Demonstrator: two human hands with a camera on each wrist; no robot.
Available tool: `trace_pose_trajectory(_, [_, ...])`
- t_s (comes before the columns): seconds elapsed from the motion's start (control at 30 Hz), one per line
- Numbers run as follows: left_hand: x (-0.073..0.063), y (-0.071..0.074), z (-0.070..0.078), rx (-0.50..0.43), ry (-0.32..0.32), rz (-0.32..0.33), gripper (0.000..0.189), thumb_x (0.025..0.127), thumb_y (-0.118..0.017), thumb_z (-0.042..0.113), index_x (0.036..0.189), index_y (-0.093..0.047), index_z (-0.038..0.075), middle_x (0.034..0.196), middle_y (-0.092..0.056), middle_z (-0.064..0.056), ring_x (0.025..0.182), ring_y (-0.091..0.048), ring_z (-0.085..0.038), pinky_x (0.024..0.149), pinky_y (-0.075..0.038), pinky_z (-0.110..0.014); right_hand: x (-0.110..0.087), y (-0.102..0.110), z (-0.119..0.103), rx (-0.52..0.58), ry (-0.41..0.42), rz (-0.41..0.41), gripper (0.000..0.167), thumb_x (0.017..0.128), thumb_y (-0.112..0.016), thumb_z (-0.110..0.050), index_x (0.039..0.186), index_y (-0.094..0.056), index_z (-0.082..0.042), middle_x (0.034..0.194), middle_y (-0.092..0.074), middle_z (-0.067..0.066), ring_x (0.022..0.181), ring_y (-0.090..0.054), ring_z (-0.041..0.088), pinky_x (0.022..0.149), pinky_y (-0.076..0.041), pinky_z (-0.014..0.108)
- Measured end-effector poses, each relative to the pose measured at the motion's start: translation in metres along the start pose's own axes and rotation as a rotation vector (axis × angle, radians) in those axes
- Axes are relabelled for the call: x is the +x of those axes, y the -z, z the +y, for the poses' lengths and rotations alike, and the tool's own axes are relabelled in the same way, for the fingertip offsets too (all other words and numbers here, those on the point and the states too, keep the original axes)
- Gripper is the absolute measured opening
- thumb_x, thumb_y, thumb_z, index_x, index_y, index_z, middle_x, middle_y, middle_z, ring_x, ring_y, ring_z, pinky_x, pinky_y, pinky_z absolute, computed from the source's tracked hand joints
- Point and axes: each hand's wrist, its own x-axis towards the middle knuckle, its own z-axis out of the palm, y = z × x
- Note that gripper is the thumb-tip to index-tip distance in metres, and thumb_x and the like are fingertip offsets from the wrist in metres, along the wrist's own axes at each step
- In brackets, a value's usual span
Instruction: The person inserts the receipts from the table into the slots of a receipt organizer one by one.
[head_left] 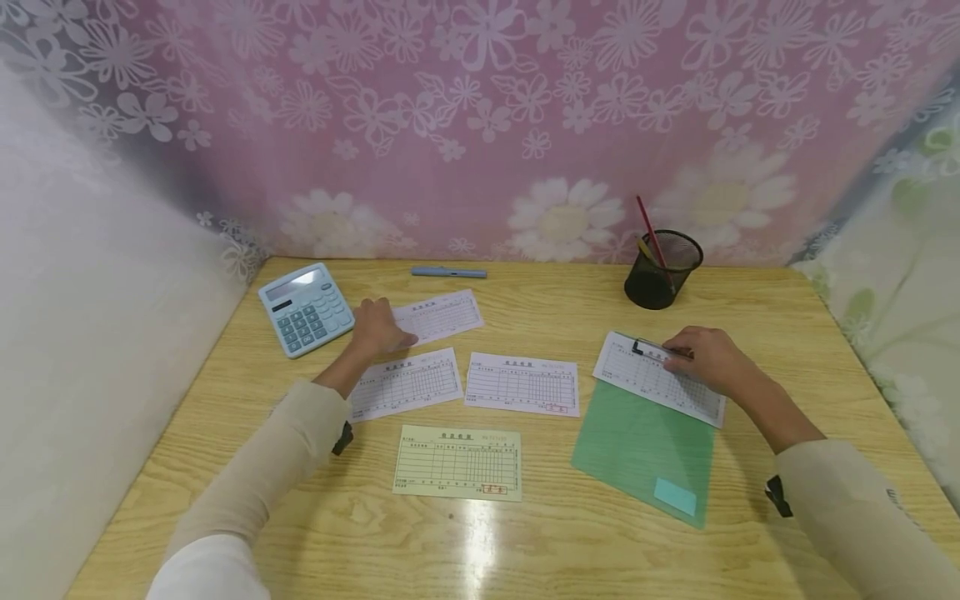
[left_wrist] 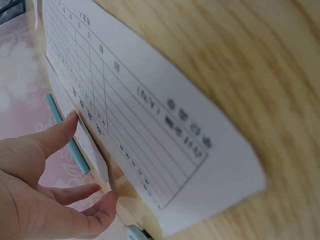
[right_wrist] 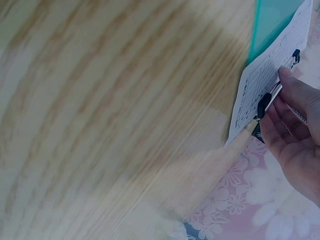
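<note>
My left hand (head_left: pixel 378 327) is at the left end of a white printed slip (head_left: pixel 442 318), thumb and fingertips gripping its edges; the left wrist view shows the thumb (left_wrist: pixel 67 125) on it. My right hand (head_left: pixel 708 358) pinches the metal clip (right_wrist: pixel 274 95) at the top of a green clipboard (head_left: pixel 645 433). Under that clip lies another white slip (head_left: pixel 630 367). More white slips, a left one (head_left: pixel 408 383) and a middle one (head_left: pixel 521 383), lie on the table. Nearer me is a yellow slip (head_left: pixel 457 462) with a red stamp.
A blue calculator (head_left: pixel 306 308) lies left of my left hand. Behind the slips is a blue pen (head_left: pixel 448 272). A black mesh pen holder (head_left: pixel 652 283) with a red pencil stands at the back right of the wooden table (head_left: pixel 360 542). Floral cloth hangs behind.
</note>
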Motion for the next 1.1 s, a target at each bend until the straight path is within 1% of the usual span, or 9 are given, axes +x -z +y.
trace_pose_trajectory(0.2, [0.0042, -0.0049, 0.0023, -0.088, 0.052, 0.026, 0.079, 0.071, -0.084, 0.034, 0.127, -0.043, -0.005, 0.125, -0.039, -0.026, 0.103, -0.047, -0.036, 0.085, -0.049, -0.043, -0.0001, 0.0007, -0.0006, 0.001, 0.01, 0.004, 0.034, 0.087, -0.069, -0.017, 0.114, -0.065, 0.003, 0.107, -0.066, 0.018, 0.101, -0.06, 0.036, 0.088, -0.048, 0.055])
trace_pose_trajectory(0.33, [0.0043, -0.0048, 0.0025, -0.126, 0.077, 0.022, 0.079, 0.069, -0.085, 0.034, 0.124, -0.043, -0.005, 0.127, -0.039, -0.027, 0.107, -0.046, -0.036, 0.088, -0.048, -0.045, 0.0, 0.001, -0.0005, -0.001, 0.014, 0.008, 0.034, 0.087, -0.069, -0.017, 0.114, -0.065, 0.003, 0.107, -0.066, 0.018, 0.101, -0.06, 0.036, 0.088, -0.048, 0.055])
trace_pose_trajectory(0.43, [0.0049, -0.0054, 0.0021, -0.11, 0.065, 0.007, 0.08, 0.071, -0.083, 0.034, 0.126, -0.041, -0.005, 0.124, -0.046, -0.025, 0.108, -0.048, -0.035, 0.093, -0.047, -0.045, -0.0004, 0.0012, -0.0006, -0.007, 0.014, 0.011, 0.034, 0.087, -0.069, -0.017, 0.114, -0.065, 0.003, 0.106, -0.066, 0.018, 0.1, -0.06, 0.036, 0.088, -0.048, 0.054])
trace_pose_trajectory(0.53, [0.0059, -0.0067, 0.0027, -0.083, 0.045, 0.005, 0.074, 0.072, -0.083, 0.033, 0.123, -0.043, -0.004, 0.113, -0.055, -0.02, 0.096, -0.052, -0.03, 0.084, -0.049, -0.04, -0.0007, 0.001, -0.0008, -0.01, 0.017, 0.012, 0.034, 0.087, -0.068, -0.016, 0.114, -0.065, 0.004, 0.106, -0.066, 0.018, 0.1, -0.06, 0.036, 0.088, -0.048, 0.054])
trace_pose_trajectory(0.63, [0.006, -0.0073, 0.0035, -0.067, 0.042, 0.011, 0.071, 0.072, -0.083, 0.033, 0.121, -0.045, -0.003, 0.108, -0.057, -0.018, 0.089, -0.052, -0.028, 0.077, -0.048, -0.037, -0.0011, 0.001, -0.0012, -0.011, 0.026, 0.013, 0.034, 0.087, -0.068, -0.016, 0.114, -0.065, 0.004, 0.106, -0.066, 0.018, 0.099, -0.06, 0.035, 0.088, -0.048, 0.054])
trace_pose_trajectory(0.7, [0.0051, -0.0068, 0.0038, -0.073, 0.042, 0.012, 0.074, 0.072, -0.082, 0.033, 0.125, -0.044, -0.002, 0.112, -0.056, -0.018, 0.092, -0.052, -0.029, 0.08, -0.048, -0.039, -0.0014, 0.0011, -0.0018, -0.011, 0.026, 0.012, 0.034, 0.087, -0.068, -0.016, 0.114, -0.065, 0.004, 0.105, -0.066, 0.017, 0.099, -0.06, 0.035, 0.087, -0.048, 0.054])
trace_pose_trajectory(0.83, [0.0046, -0.0062, 0.0033, -0.106, 0.03, -0.001, 0.079, 0.075, -0.081, 0.03, 0.135, -0.04, -0.001, 0.125, -0.05, -0.02, 0.107, -0.049, -0.032, 0.096, -0.045, -0.046, -0.0018, 0.0011, -0.0025, -0.008, 0.016, 0.009, 0.034, 0.087, -0.068, -0.017, 0.114, -0.065, 0.004, 0.106, -0.066, 0.018, 0.1, -0.06, 0.035, 0.088, -0.048, 0.054])
trace_pose_trajectory(0.9, [0.0055, -0.0063, 0.0025, -0.127, 0.014, -0.008, 0.076, 0.078, -0.079, 0.026, 0.137, -0.039, -0.001, 0.13, -0.048, -0.021, 0.115, -0.046, -0.033, 0.101, -0.043, -0.047, -0.002, 0.0013, -0.003, -0.002, 0.011, 0.006, 0.034, 0.087, -0.068, -0.017, 0.114, -0.065, 0.004, 0.107, -0.066, 0.018, 0.1, -0.06, 0.035, 0.089, -0.048, 0.054])
trace_pose_trajectory(1.1, [0.009, -0.0067, -0.0007, -0.216, -0.02, -0.022, 0.064, 0.084, -0.07, 0.008, 0.139, -0.039, -0.003, 0.134, -0.049, -0.024, 0.122, -0.047, -0.036, 0.101, -0.046, -0.045, -0.0015, 0.0015, -0.0028, 0.008, 0.008, 0.0, 0.035, 0.087, -0.068, -0.018, 0.114, -0.065, 0.004, 0.107, -0.066, 0.018, 0.1, -0.06, 0.036, 0.088, -0.048, 0.054])
